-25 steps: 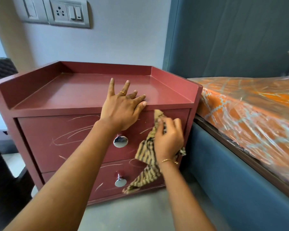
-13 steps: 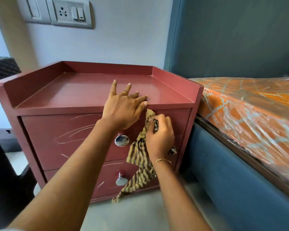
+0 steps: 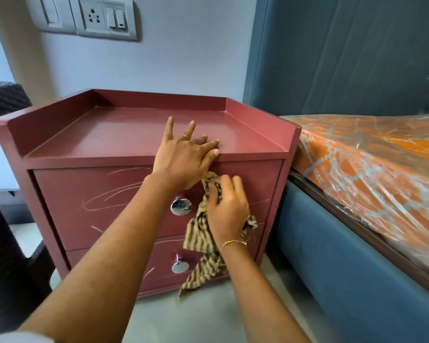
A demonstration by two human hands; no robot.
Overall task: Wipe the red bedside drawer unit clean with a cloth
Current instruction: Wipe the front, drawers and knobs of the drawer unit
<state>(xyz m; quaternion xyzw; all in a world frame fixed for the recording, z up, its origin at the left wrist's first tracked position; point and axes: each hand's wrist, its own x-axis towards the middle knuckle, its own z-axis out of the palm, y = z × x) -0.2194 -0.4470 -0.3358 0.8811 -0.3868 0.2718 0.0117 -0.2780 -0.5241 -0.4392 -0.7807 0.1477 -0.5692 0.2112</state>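
Left hand (image 3: pixel 183 158): lay flat, fingers spread on red drawer unit (image 3: pixel 97 194) top.
Right hand (image 3: pixel 227 206): gripped striped cloth (image 3: pixel 203 243) against upper drawer front.
Risk: cloth tail probably snagging lower knob (image 3: pixel 180 266).

We see the grey floor (image 3: pixel 159 318) w/ the red drawer unit (image 3: pixel 97 194) standing directly on it, just beside the blue bed frame (image 3: pixel 344 256) at right. On the bed lies a plastic-wrapped orange mattress (image 3: pixel 369 169). A dark chair (image 3: pixel 8 256) stands on the floor at left.
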